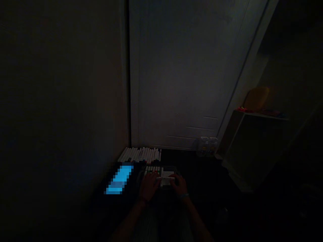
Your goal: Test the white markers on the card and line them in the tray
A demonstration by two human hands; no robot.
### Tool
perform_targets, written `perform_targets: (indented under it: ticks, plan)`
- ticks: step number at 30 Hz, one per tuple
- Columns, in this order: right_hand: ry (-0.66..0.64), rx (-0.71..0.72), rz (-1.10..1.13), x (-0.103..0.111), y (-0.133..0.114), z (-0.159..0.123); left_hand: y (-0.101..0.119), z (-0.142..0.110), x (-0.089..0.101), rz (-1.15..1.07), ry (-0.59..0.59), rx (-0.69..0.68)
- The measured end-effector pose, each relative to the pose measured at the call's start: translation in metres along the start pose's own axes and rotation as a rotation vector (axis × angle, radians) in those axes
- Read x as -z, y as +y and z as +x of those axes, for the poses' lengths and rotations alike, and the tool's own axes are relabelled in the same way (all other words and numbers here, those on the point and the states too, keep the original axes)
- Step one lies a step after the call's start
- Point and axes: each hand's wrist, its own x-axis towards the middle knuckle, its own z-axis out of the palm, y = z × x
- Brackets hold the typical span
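Note:
The scene is very dark. A slim white marker (pixel 165 178) lies crosswise between my two hands. My right hand (pixel 180 185) pinches its right end between thumb and fingers. At the other end, the fingers of my left hand (pixel 149 186) are closed on the marker, though they show only dimly. Beneath both hands is a clear case (pixel 173 168). Several white markers (pixel 152 169) with green and red ends stand side by side in its left part, partly covered by my left hand. A white piece (pixel 168 174) shows in its right part.
Behind the case, a row of white markers (pixel 141 154) lies along the wall. A glowing, pixelated screen (pixel 119 179) is at the left. Two clear containers (pixel 207 146) stand at the back right, near a box-like cabinet (pixel 262 144) with a yellow object (pixel 256 98) on top.

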Motion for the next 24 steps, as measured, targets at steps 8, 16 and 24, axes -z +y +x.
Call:
perform_targets:
  ticks: [8, 16, 24]
  plan:
    - [-0.001, 0.021, 0.022, 0.0013, -0.0007, 0.0001, 0.0019, 0.0012, 0.0036, -0.005, -0.024, 0.003]
    - [0.006, 0.027, 0.011, -0.0004, 0.0005, -0.0004, 0.0003, 0.0006, 0.0014, -0.009, 0.008, -0.002]
    - [0.018, 0.024, 0.028, -0.0006, 0.0005, -0.0009, 0.0019, 0.0006, 0.0042, -0.018, 0.0, 0.011]
